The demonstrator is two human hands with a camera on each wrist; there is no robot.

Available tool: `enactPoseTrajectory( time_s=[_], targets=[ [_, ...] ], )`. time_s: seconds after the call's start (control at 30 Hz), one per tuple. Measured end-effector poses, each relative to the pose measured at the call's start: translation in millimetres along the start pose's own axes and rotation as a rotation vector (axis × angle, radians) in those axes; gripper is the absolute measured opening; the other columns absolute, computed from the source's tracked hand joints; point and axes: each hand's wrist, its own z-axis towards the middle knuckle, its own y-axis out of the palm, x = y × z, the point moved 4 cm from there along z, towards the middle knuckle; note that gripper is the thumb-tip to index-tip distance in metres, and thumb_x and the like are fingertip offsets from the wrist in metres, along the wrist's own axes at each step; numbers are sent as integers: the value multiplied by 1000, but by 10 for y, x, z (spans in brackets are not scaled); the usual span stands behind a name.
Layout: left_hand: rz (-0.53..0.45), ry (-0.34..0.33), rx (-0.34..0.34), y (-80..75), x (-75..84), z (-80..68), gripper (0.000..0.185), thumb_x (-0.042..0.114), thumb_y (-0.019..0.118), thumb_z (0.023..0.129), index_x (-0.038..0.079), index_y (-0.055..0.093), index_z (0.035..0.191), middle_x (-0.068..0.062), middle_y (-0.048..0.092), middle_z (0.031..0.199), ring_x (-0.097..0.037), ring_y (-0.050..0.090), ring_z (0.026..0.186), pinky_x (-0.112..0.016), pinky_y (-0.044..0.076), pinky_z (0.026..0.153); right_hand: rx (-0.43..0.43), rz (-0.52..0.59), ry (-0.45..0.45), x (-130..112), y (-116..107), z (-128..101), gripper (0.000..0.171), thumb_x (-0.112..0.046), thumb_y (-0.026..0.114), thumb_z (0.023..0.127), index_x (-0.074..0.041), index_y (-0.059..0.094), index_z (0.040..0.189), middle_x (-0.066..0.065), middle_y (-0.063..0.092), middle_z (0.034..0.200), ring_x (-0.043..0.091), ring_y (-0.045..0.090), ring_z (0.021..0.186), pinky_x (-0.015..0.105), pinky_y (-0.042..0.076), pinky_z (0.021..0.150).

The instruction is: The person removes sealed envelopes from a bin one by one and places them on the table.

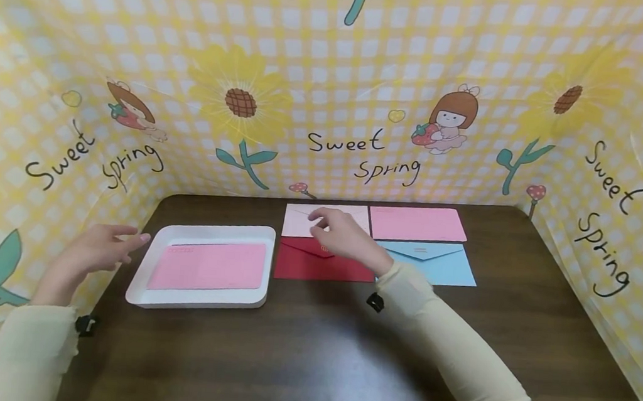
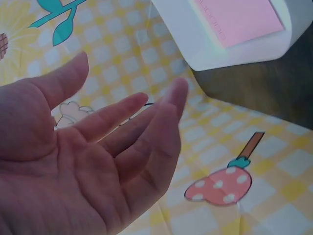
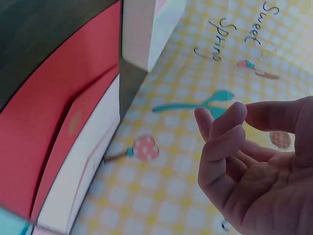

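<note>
At the far left, our left hand (image 1: 91, 251) is hovering just off the table's edge, beside the white tray (image 1: 143, 262); the left wrist view is showing its fingers (image 2: 146, 122) straight and loosely spread, palm up, holding nothing and touching nothing. The tray is sitting on the dark table (image 1: 309, 350) and is already holding one pink envelope (image 1: 208, 266), lying flat inside it.

Moving right, four more envelopes are lying on the table in a two-by-two block, just beside the tray: a pale pink envelope (image 1: 297, 220) at the back left, a red envelope (image 1: 316, 266) in front of it, a brighter pink envelope (image 1: 417, 224) at the back right, and a blue envelope (image 1: 447, 264) in front of that.

Our right hand (image 1: 341, 233) is hanging over the pale pink and red envelopes. Its fingers (image 3: 220, 127) are half curled and relaxed, pinching nothing; we cannot tell from the head view whether the fingertips are brushing the paper.

So we are judging the work as barely begun: one envelope is in the tray, four are still lying outside it, and neither hand is gripping one yet.
</note>
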Motion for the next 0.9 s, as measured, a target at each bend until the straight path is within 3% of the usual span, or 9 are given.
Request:
enactPoseTrajectory(
  time_s=[0.2,0.33,0.47,0.63,0.8,0.9],
  targets=[
    [-60,-28,1,2,30,122,75,41,47,112,-25,35,146,-31,70,110,-28,73,89,-44,62,76,-94,31,-9,-178,219,288,36,-16,58,106,-2,63,139,16,71,121,19,69,93,31,57,77],
    [-63,-44,-32,-12,79,241,70,39,48,112,-23,39,145,-28,69,107,-27,71,86,-41,61,72,-146,105,4,-319,270,453,40,-17,59,107,2,60,142,17,67,126,18,68,79,30,57,71],
    [-80,-85,-86,-3,126,364,64,37,50,111,-20,45,141,-20,68,96,-26,67,80,-39,59,70,-190,143,27,-446,356,596,40,-15,59,107,3,59,143,15,69,119,18,66,67,33,55,67],
    [-69,-141,-170,36,140,453,54,37,50,111,-14,54,129,-11,64,78,-21,62,68,-36,55,66,-230,138,107,-517,578,717,43,-16,59,107,4,56,145,15,67,121,22,70,67,31,56,61],
    [-64,-182,-211,63,122,504,52,36,49,111,-13,54,125,-14,65,86,-21,64,72,-36,56,68,-263,84,172,-564,822,745,43,-15,58,106,5,53,144,18,62,128,26,73,70,33,58,61],
    [-74,-194,-238,85,122,537,50,36,49,112,-13,53,124,-13,67,85,-19,63,70,-34,55,68,-306,46,224,-585,963,729,37,-14,60,104,3,54,137,18,62,120,28,72,69,36,60,63]
  ],
)
